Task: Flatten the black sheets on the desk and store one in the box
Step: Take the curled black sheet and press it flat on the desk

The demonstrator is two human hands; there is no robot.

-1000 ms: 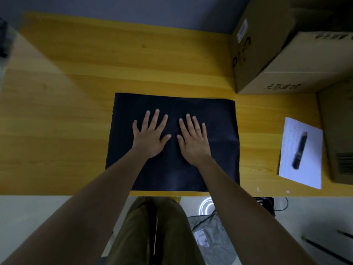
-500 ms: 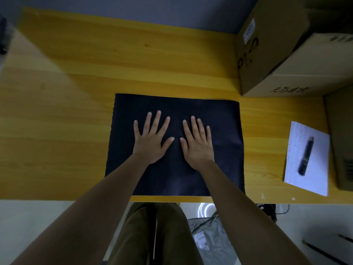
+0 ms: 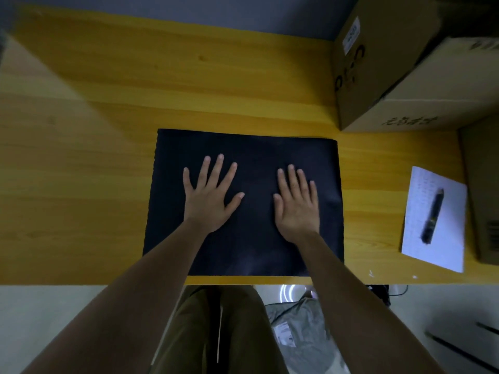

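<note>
so the desk (image 3: pixel 81 157) is a warm yellow-orange wood grain with lighter and darker bands, and the sheet (image 3: pixel 251 147) on it is flat black, maybe a faint ribbed texture. boxes (image 3: pixel 405 76) are plain brown cardboard with black print and a white label. paper (image 3: pixel 421 228) is white with a black pen (image 3: pixel 433 215) on it. wall behind is grey-blue, trousers (image 3: pixel 216 333) olive-brown
</note>
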